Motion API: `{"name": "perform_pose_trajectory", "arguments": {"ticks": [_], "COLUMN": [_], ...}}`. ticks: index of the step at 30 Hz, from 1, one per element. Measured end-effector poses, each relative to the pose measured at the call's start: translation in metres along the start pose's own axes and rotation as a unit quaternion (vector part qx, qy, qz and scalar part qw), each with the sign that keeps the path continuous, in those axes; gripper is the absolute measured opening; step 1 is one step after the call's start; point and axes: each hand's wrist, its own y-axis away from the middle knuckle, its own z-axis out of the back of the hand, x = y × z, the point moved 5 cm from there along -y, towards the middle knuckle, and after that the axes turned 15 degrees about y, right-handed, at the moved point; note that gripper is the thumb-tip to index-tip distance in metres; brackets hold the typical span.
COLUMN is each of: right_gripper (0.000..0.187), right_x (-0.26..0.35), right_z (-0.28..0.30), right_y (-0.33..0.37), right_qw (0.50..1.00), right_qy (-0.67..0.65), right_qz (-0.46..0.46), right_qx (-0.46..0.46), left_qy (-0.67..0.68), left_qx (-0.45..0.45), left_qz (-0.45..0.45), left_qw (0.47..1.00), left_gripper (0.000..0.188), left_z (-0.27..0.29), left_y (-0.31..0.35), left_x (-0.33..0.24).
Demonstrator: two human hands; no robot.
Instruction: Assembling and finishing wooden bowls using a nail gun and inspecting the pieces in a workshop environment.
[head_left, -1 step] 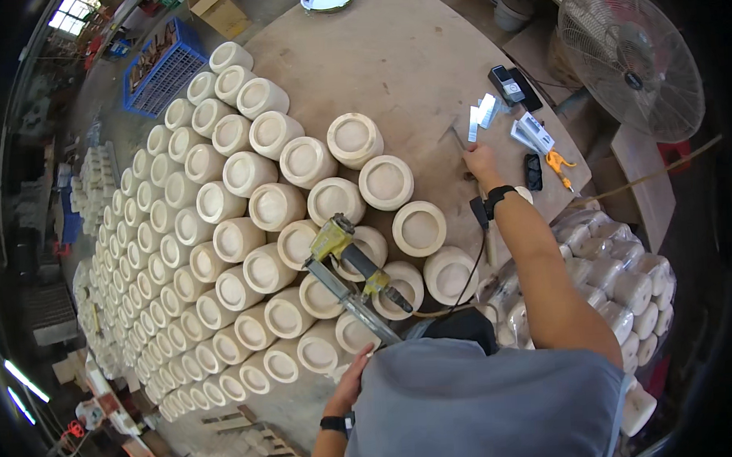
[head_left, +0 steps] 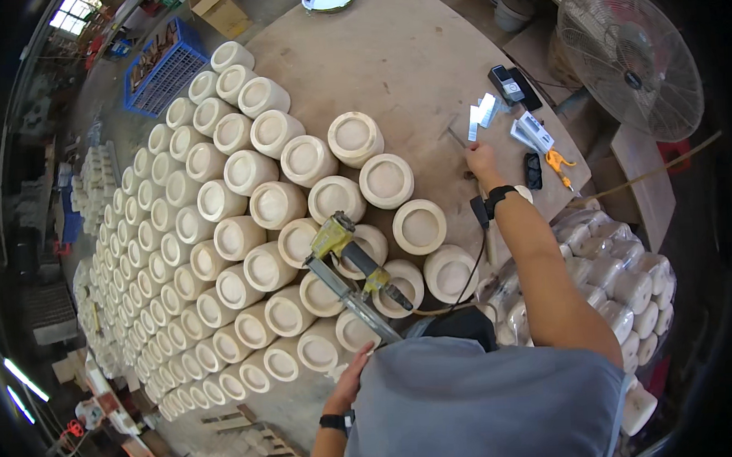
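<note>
A right hand [head_left: 483,163] pinches a rod [head_left: 457,137] over the counter [head_left: 359,61], just beside white slips [head_left: 487,110]; whether the left hand [head_left: 348,388], near the nail gun [head_left: 332,239], holds anything cannot be told. A light, steady hold would likely keep the tip controlled.

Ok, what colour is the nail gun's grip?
The grip is black, showing best in the head view.

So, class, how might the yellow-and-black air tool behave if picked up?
The air tool looks likely to feel heavy, given its bulky head. Its straight metal rail seems stiff. The hose near its handle might tug.
</note>
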Motion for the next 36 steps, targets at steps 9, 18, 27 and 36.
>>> {"name": "perform_pose_trajectory", "arguments": {"ticks": [9, 18, 27, 36], "right_gripper": [0.016, 0.027, 0.030, 0.032], "right_x": [0.073, 0.210, 0.233, 0.238], "right_z": [0.058, 0.046, -0.009, -0.016], "right_y": [0.133, 0.361, 0.389, 0.391], "right_qw": [0.930, 0.811, 0.749, 0.765], "right_qy": [-0.354, -0.138, 0.058, 0.062], "right_qz": [0.056, 0.566, 0.660, 0.638], "right_qx": [0.077, 0.046, 0.009, 0.063], "left_qy": [0.055, 0.105, 0.151, 0.210], "left_qx": [0.091, 0.170, 0.163, 0.108], "left_qz": [-0.003, -0.004, -0.014, -0.038], "left_qw": [0.994, 0.980, 0.975, 0.971], "left_gripper": [0.066, 0.067, 0.068, 0.067], "left_z": [0.009, 0.029, 0.057, 0.072], "left_y": [-0.010, -0.021, -0.001, 0.022], "left_x": [0.009, 0.035, 0.073, 0.083]}}
